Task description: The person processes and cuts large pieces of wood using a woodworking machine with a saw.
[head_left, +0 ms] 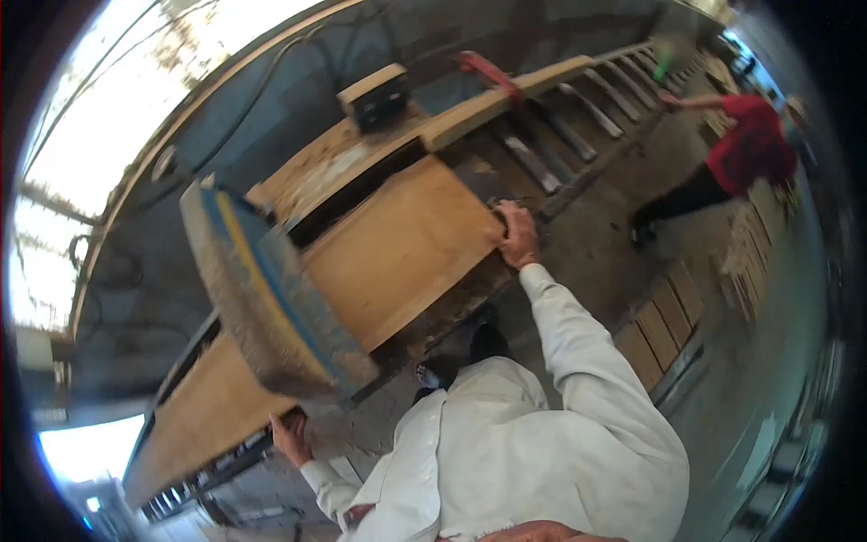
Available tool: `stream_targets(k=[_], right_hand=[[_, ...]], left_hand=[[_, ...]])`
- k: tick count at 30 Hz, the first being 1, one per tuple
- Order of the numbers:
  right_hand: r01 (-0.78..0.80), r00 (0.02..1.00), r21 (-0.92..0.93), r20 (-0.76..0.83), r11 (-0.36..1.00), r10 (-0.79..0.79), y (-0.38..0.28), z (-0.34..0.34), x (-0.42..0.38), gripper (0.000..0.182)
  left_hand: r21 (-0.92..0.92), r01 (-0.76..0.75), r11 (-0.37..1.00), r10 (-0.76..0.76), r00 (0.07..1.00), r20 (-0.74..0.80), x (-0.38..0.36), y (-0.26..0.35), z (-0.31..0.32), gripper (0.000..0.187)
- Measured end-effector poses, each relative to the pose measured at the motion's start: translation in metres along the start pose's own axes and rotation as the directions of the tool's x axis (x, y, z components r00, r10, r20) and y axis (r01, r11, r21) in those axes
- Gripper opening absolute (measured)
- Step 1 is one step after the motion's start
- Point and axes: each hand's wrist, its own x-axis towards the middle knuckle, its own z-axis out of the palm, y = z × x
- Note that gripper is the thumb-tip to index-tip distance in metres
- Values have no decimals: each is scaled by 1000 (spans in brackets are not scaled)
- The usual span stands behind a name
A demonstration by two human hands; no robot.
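Note:
A long, wide wooden board (406, 239) lies flat and passes beneath the worn blue and grey hood (271, 289) of a machine, showing on both sides of it. My right hand (517, 235) grips the board's near right corner, fingers curled over the end edge. On the other side of the hood, my left hand (291, 441) is at the board's near edge, with the thumb up against it and the fingers partly hidden in shadow.
A roller conveyor (578, 126) runs off to the upper right, with a red clamp (492, 74) on its wooden fence. Behind the board stands a dark box (377, 101). A person in red (754, 144) is at the far right, near stacked boards (659, 325).

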Motion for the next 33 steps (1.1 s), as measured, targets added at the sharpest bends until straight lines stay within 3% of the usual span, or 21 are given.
stream_targets(k=[1, 5, 14, 19, 24, 28, 29, 30, 31, 33], right_hand=[[1, 1000, -27, -5, 1000, -2, 1, 1, 1, 79], [-34, 998, 2, 55, 999, 34, -3, 0, 2, 86], [-69, 994, 108, 93, 992, 59, -8, 4, 4, 79], [4, 995, 68, 99, 998, -11, 0, 14, 4, 77], [48, 992, 13, 115, 999, -50, -5, 10, 6, 75], [229, 969, 82, 78, 970, -235, 37, 32, 12, 76], [159, 969, 168, 161, 973, -186, 22, 24, 13, 75], [217, 970, 47, 100, 975, -221, 35, 32, 10, 76], [213, 963, 82, 148, 974, -223, 50, 38, 9, 75], [-163, 960, -195, 195, 967, 202, -29, 4, -4, 61]], left_hand=[[-157, 72, 985, -75, 997, -18, -5, 8, 7, 58], [-25, 44, 999, -48, 983, -175, -6, 14, 18, 56], [-109, -32, 993, 1, 962, -273, 2, 1, 23, 54], [-94, 26, 995, -57, 937, -344, -3, 9, 34, 51], [-58, -16, 998, -5, 939, -345, -2, 7, 35, 53], [-191, -22, 981, -32, 961, -276, 18, -19, 21, 50], [-190, -5, 982, -62, 936, -347, 5, 0, 30, 51], [-143, -49, 989, -1, 943, -332, 0, 0, 29, 50], [-134, -67, 989, 16, 937, -350, -5, 6, 32, 50], [-148, -61, 987, 4, 935, -354, -9, 11, 32, 50]])
